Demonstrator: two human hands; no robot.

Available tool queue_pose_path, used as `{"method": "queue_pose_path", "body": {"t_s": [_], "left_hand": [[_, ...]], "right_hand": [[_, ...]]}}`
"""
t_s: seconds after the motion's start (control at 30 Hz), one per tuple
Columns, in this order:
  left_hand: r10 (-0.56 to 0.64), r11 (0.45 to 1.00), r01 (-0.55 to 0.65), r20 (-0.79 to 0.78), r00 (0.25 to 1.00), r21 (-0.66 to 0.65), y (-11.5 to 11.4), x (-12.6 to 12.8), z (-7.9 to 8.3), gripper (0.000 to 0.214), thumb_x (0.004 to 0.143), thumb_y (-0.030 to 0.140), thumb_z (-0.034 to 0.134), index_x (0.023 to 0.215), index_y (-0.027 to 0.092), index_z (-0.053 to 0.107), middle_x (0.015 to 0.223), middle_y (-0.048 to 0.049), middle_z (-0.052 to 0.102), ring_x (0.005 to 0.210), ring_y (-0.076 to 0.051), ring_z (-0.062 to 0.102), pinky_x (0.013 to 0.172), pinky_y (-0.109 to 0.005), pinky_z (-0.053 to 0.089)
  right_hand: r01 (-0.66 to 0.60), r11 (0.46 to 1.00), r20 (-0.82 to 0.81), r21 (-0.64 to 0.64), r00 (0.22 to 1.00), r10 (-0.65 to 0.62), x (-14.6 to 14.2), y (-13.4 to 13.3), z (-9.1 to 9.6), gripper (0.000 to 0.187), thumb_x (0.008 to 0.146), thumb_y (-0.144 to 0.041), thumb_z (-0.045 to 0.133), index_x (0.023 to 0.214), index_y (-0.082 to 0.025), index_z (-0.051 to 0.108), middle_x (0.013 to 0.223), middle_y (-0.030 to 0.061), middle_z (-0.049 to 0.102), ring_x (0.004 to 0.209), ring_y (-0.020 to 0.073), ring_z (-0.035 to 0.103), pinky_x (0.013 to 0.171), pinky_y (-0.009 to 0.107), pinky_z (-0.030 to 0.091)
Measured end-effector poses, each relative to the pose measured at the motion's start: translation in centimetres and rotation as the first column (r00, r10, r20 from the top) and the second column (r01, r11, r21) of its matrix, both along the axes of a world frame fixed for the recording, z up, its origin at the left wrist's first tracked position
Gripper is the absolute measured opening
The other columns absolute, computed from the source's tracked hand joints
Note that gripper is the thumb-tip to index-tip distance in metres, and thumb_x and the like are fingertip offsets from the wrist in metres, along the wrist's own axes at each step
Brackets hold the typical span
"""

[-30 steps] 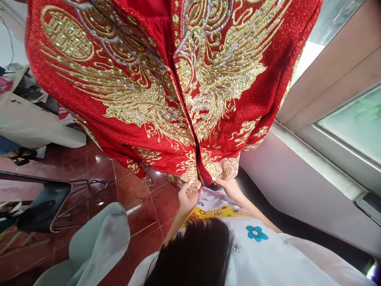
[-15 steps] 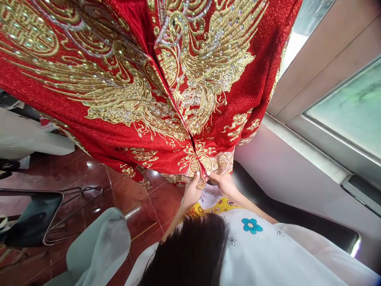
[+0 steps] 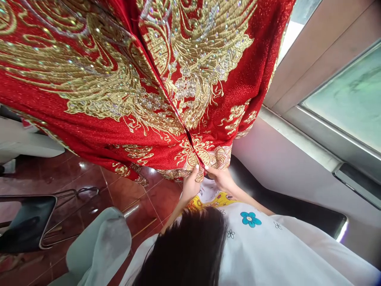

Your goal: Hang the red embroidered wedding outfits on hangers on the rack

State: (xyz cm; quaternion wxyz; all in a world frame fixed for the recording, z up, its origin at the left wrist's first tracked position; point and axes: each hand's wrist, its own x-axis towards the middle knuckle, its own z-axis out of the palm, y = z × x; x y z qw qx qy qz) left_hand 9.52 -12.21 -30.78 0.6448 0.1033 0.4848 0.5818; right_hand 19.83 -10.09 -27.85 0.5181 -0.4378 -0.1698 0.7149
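Note:
A red jacket [image 3: 166, 153] with gold embroidery and beads hangs in front of me, filling the upper part of the view. Its two front edges meet near the lower hem, with a narrow dark gap just above. My left hand [image 3: 189, 184] pinches the left front edge at the hem, thumb on top. Close beside it, my right hand [image 3: 222, 178] pinches the right front edge, thumb also on top. The fingers under the cloth are hidden. Both hands are nearly touching.
At right stand a metal-framed window [image 3: 345, 103] and a pale wall [image 3: 291, 167], with a long black padded surface [image 3: 309, 216] below. A black chair [image 3: 26, 222] stands left on red floor tiles [image 3: 143, 206]. A pale grey covered shape [image 3: 101, 242] is nearer.
The jacket appears slightly larger and shifted up and left in view. Both hands keep their pinch at the hem and sit slightly higher in the picture.

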Motion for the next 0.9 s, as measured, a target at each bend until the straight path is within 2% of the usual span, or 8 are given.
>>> {"method": "queue_pose_path", "body": {"t_s": [0.13,0.33,0.53,0.67,0.9], "left_hand": [[-0.035,0.998,0.040,-0.087,0.996,0.054,0.2,0.0,-0.5,0.039,0.078,0.040,0.068,0.110,0.019,0.063,0.115,-0.0082,0.067,0.124,-0.026,0.052,0.112,-0.041,0.036],[-0.059,0.995,0.072,-0.179,0.982,0.064,0.1,-0.1,-1.3,0.042,0.076,0.048,0.068,0.106,0.019,0.066,0.112,-0.0089,0.068,0.123,-0.027,0.052,0.111,-0.043,0.038],[-0.039,0.996,0.056,-0.233,0.972,0.067,0.0,-0.3,-1.2,0.041,0.075,0.047,0.068,0.106,0.020,0.067,0.111,-0.0070,0.068,0.127,-0.028,0.049,0.113,-0.043,0.036],[-0.033,0.995,0.056,-0.255,0.966,0.081,0.0,-0.2,-1.0,0.042,0.076,0.047,0.068,0.110,0.023,0.066,0.116,-0.0052,0.067,0.130,-0.028,0.045,0.114,-0.044,0.033],[-0.018,0.996,0.038,-0.230,0.973,0.085,0.2,-0.1,-0.3,0.051,0.075,0.043,0.070,0.121,0.024,0.059,0.124,-0.0037,0.063,0.136,-0.027,0.037,0.119,-0.043,0.025]], "right_hand": [[-0.012,1.000,0.017,-0.018,1.000,0.012,0.1,0.0,0.2,0.050,0.048,-0.024,0.084,0.087,-0.018,0.053,0.075,-0.0023,0.061,0.061,0.0101,0.052,0.057,0.025,0.042],[-0.058,0.998,0.069,-0.030,0.996,0.060,0.4,0.1,-0.1,0.047,0.050,-0.029,0.085,0.078,-0.017,0.049,0.062,-0.0047,0.052,0.051,0.0066,0.039,0.046,0.022,0.024],[-0.038,0.999,0.046,0.034,0.998,0.036,0.4,0.1,-0.6,0.043,0.053,-0.025,0.083,0.079,-0.020,0.050,0.054,-0.0088,0.038,0.050,0.0074,0.032,0.051,0.024,0.031],[-0.051,0.998,0.040,0.030,0.998,0.050,0.4,0.1,-0.8,0.042,0.053,-0.024,0.082,0.077,-0.020,0.049,0.056,-0.0083,0.038,0.051,0.0072,0.032,0.050,0.024,0.031],[-0.065,0.998,0.046,-0.007,0.997,0.065,0.3,0.3,-0.7,0.046,0.051,-0.027,0.083,0.065,-0.019,0.039,0.055,-0.0074,0.040,0.049,0.0058,0.031,0.045,0.022,0.025]]}}
